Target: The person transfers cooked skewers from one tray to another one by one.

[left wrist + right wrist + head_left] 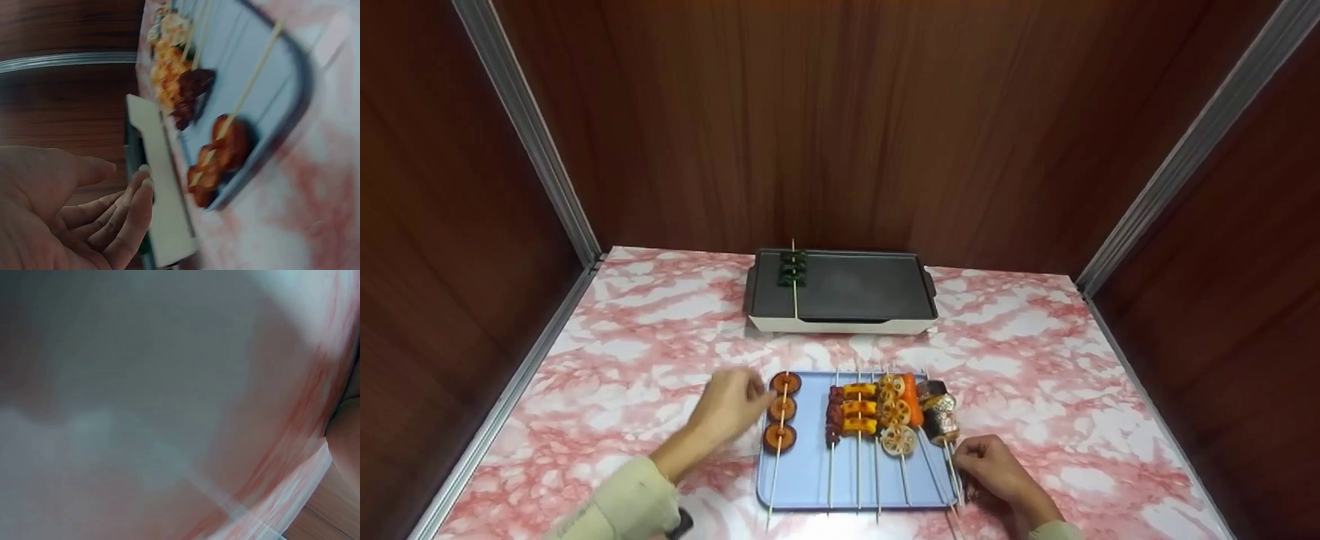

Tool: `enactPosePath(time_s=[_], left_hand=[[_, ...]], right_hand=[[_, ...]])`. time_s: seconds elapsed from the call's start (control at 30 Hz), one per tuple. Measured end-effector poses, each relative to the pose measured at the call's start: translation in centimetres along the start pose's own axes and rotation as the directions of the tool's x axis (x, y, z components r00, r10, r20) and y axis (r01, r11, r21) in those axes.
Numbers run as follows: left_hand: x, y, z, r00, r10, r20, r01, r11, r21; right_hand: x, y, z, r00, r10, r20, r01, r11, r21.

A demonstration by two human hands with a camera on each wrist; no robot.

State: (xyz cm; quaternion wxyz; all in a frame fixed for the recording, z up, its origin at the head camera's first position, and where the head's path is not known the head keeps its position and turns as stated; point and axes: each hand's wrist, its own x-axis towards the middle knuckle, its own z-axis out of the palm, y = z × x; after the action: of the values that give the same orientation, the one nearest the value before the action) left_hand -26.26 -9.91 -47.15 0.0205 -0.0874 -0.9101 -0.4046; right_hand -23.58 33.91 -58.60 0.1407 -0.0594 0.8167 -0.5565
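My left hand (729,409) hovers just off the left edge of the light blue tray (810,480), its fingers loosely bent. Close beside it lies a skewer of round brown slices (781,409). In the left wrist view nothing sits between that hand's thumb and fingers (132,219). By the tray's right edge rests my right hand (994,469), loosely curled, near the stick of a skewer of silvery-skinned pieces (941,416). Only part of a finger (346,439) shows in the blurred right wrist view.
Also on the tray are skewers of dark red meat (834,416), yellow pieces (859,409), lotus root slices (895,412) and an orange piece (913,401). Behind it stands a grill (862,289) carrying a dark green skewer (793,270). Wooden panels (840,135) enclose the marbled table (607,390).
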Motion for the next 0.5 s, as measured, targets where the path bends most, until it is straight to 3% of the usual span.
enactPosePath(time_s=[0.23, 0.5], left_hand=[[4.9, 3.0, -2.9, 0.989, 0.117, -0.094, -0.104, 0.986, 0.130], [11.5, 5.5, -3.4, 0.997, 0.008, -0.070, 0.008, 0.975, 0.221]], right_hand=[[0.0, 0.1, -0.1, 1.000, 0.001, -0.007, -0.001, 1.000, -0.002], [-0.1, 0.1, 0.1, 1.000, 0.003, -0.003, -0.003, 0.999, 0.032]])
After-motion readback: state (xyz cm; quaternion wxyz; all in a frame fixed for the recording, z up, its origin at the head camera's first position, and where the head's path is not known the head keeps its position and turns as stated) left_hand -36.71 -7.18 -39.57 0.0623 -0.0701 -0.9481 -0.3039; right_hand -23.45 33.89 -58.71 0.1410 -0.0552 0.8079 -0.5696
